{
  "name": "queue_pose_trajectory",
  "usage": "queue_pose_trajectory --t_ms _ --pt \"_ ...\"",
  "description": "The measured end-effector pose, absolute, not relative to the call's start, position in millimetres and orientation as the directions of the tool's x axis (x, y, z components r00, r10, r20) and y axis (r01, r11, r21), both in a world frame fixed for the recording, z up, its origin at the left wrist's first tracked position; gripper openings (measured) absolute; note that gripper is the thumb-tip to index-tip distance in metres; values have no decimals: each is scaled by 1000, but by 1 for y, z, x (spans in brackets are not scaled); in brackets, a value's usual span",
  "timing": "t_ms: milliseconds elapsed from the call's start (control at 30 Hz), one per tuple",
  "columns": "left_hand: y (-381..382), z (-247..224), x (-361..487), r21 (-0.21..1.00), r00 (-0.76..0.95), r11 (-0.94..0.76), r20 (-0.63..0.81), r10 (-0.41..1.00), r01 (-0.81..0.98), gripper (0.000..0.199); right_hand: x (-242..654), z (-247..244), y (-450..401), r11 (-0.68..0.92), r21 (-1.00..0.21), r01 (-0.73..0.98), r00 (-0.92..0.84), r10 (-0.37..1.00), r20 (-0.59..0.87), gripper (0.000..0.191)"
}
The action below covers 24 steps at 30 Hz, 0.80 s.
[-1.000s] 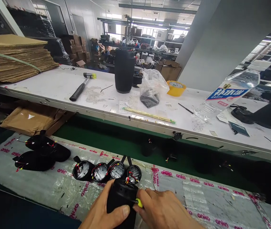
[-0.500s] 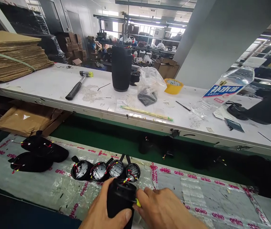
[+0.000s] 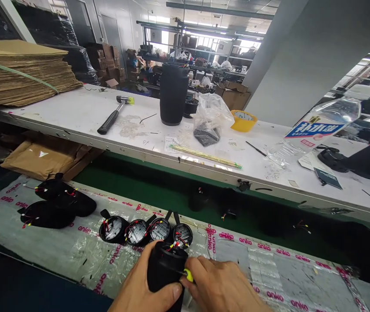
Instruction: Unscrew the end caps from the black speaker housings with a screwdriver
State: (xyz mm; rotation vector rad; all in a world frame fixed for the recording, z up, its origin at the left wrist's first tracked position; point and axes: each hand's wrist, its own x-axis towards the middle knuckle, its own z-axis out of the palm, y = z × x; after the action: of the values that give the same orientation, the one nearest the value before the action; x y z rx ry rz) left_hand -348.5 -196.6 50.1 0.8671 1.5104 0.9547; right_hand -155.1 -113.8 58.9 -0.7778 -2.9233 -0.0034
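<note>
My left hand (image 3: pixel 142 286) is wrapped round a black cylindrical housing (image 3: pixel 167 266), thumb across its near side. Red wires with small white and yellow connectors stick out of its open top. At the housing's right side, my right hand (image 3: pixel 219 281) grips a small yellow-handled tool (image 3: pixel 188 274). Its thin tip touches the housing's side near the top; my fingers hide most of the handle. Just beyond stand several similar black housings (image 3: pixel 137 232) in a row, open ends up, with wires and strap loops showing.
More black housings (image 3: pixel 50 213) lie at the left on the plastic-wrapped surface (image 3: pixel 83 255). The white shelf (image 3: pixel 83 110) above holds a mallet (image 3: pixel 111 119), a tall black cylinder (image 3: pixel 173 95), a plastic bag (image 3: pixel 212 112), a yellow tape roll (image 3: pixel 243 121) and a water bottle (image 3: pixel 318 125). Stacked cardboard (image 3: pixel 18 73) stands left.
The view has shifted slightly, so the shelf things sit a little further right. Both hands keep hold of the housing and the yellow-handled tool, of which slightly more shows.
</note>
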Motion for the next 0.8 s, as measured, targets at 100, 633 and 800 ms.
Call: queue_pose_trajectory --t_ms 100,633,800 --pt "-199 49 -348 902 -196 430 -413 889 52 84 -155 59 -112 883 12 469 -879 466 98 34" --pt "-193 73 -335 808 -242 515 -460 855 285 85 -160 72 -115 893 157 421 -905 425 10 31" --pt "-194 66 -332 779 -316 516 -420 851 355 87 -159 67 -122 855 206 475 -877 478 38 23"
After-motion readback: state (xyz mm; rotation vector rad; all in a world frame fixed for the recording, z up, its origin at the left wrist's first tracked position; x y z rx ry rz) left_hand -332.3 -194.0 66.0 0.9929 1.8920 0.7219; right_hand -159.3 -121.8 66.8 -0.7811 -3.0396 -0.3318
